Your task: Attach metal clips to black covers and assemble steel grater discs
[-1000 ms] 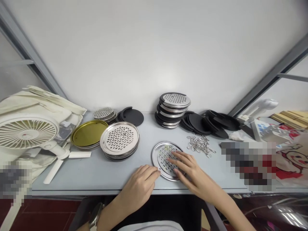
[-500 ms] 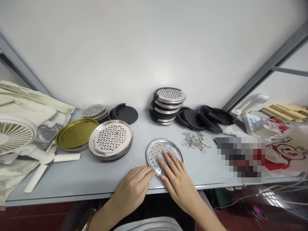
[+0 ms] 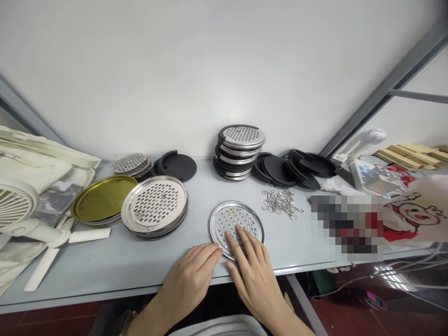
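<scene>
A round silver metal lid (image 3: 220, 219) with a perforated middle lies on the table in front of me. My right hand (image 3: 252, 270) rests over its near right part, fingers spread and tips on the holes. My left hand (image 3: 192, 275) is closed at the near left rim, with its fingers bent and pressed together. The left thumb is hidden, so I cannot tell what those fingers pinch. Beyond the right hand lies a pile of small wire clips (image 3: 280, 201). A stack of similar perforated lids (image 3: 156, 205) stands to the left.
Gold-coloured round trays (image 3: 105, 198) sit left of the lid stack. At the back are stacked lids with black holders (image 3: 241, 135), black plastic discs (image 3: 278, 169) and patterned discs (image 3: 129, 163). A white fan (image 3: 16, 200) stands far left. A printed bag (image 3: 416, 210) lies right.
The view has shifted slightly, so things on the table appear a little further left. Both hands stay at the perforated lid, and the right fingertips have slid slightly toward me across it.
</scene>
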Available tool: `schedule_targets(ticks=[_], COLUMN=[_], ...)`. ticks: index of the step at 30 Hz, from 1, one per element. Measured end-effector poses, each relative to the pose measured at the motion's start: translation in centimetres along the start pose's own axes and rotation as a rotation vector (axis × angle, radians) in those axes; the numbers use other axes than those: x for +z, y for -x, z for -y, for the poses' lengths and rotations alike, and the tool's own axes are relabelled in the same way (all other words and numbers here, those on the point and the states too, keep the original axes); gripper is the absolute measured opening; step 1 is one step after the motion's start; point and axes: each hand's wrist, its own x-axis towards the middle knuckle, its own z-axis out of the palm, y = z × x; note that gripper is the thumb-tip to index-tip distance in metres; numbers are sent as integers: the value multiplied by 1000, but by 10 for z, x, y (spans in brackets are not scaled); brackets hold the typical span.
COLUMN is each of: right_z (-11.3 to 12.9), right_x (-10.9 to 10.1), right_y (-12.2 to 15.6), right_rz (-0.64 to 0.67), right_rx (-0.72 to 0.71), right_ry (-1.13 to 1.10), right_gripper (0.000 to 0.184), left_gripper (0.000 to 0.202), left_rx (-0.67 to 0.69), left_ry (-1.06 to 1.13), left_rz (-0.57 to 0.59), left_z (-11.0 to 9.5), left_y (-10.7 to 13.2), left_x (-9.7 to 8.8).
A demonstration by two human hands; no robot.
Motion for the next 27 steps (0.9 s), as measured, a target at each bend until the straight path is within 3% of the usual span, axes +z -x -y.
schedule_targets(ticks=[10,27], right_z=[-16,-8], right_x=[-3,-4], right_y=[1,-3], right_rz=[-23,2], right_rx=[-18,-69], right_ry=[-37,-57], right_gripper=[45,49], left_gripper=[40,42], left_rx=[3,-33], left_ry=[-12,58], left_rz=[11,48], left_z=[-1,-1], left_y=[-1,3], left_x=[-2,-1])
